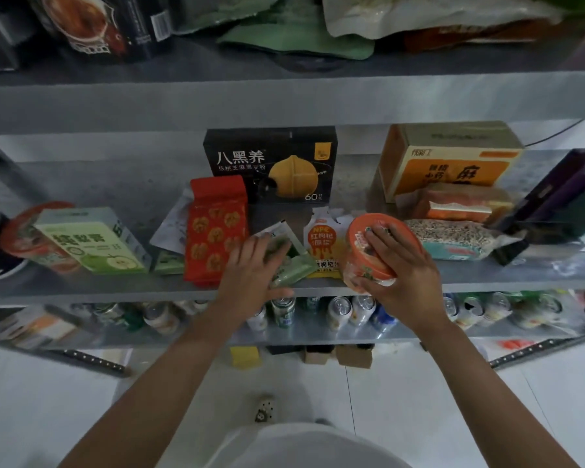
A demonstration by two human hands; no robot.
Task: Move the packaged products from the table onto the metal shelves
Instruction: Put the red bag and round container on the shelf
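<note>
Both my hands are over the middle metal shelf (81,292). My right hand (402,278) grips an orange round tub (368,251) that lies tilted near the shelf's front edge, fingers curled over its lid. My left hand (254,268) lies with straight fingers on a pale green sachet (291,268) beside a red walnut-print pouch (215,231). An orange-and-white drink pouch (323,244) stands between the sachet and the tub.
A black box (271,163) and an orange carton (450,157) stand at the back. A green-and-white box (92,241) and a seed bag (453,238) flank my hands. Drink cans (338,310) fill the shelf below; bags crowd the upper shelf (284,92).
</note>
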